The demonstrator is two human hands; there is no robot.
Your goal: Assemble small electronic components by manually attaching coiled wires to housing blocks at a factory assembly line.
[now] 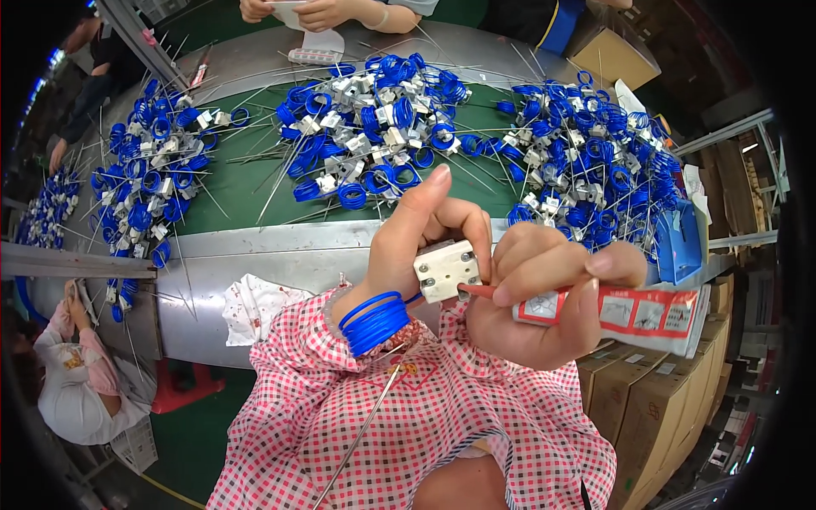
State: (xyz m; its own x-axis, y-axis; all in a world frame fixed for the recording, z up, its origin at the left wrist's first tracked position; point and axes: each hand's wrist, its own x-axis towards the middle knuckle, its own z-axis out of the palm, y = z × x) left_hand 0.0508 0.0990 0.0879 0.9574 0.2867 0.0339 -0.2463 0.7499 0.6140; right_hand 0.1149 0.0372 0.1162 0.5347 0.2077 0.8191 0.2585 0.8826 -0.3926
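Observation:
My left hand (406,225) pinches a small off-white block (446,270) with metal screws or terminals on its face. A coil of blue wire or tubing (374,325) hangs by my left wrist, apparently joined to the block. A thin metal rod (361,429) slants down from near the coil across my checked smock (340,399). My right hand (544,293) is closed round a flat, printed red-and-white squeeze tube (654,314). Its thin red nozzle (478,291) points left, its tip at or touching the block's lower right corner.
Heaps of similar blue-coiled parts (374,127) with rods sticking out lie on the green-topped bench (242,183). A white cloth (255,310) is at its near edge. Right are a blue bin (680,242) and cardboard boxes (654,408). Co-workers' hands (319,13) show across the bench.

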